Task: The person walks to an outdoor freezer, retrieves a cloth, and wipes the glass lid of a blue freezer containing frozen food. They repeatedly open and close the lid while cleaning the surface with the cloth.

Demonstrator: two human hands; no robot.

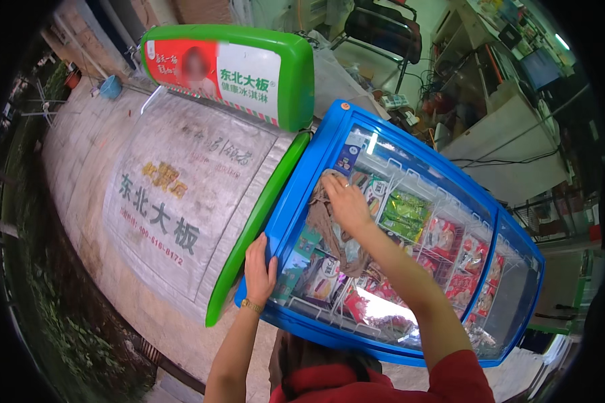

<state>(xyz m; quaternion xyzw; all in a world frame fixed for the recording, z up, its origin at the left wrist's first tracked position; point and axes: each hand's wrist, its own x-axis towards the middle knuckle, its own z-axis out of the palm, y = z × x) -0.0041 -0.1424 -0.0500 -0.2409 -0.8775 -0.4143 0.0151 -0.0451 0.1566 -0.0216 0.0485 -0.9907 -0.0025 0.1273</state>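
Before me stands a chest freezer with a blue frame (292, 221) and clear sliding glass lids. My right hand (347, 201), with a ring on one finger, presses a crumpled brown cloth (327, 221) against the glass near the freezer's left end. Part of the cloth trails toward me across the lid. On the blue edge at the near left corner rests my left hand (260, 272), a gold-coloured watch or bracelet (252, 305) on its wrist. Under the glass, white wire baskets (393, 176) hold green packets (406, 214) and red-and-white packets (441, 237).
To the left, close beside the freezer, is another freezer under a printed grey cover (181, 176), with green trim and a green-framed sign (297, 80). Behind stand a black chair (383, 32) and a cluttered desk (504, 131) with cables. A blue bucket (111, 87) sits on the paving.
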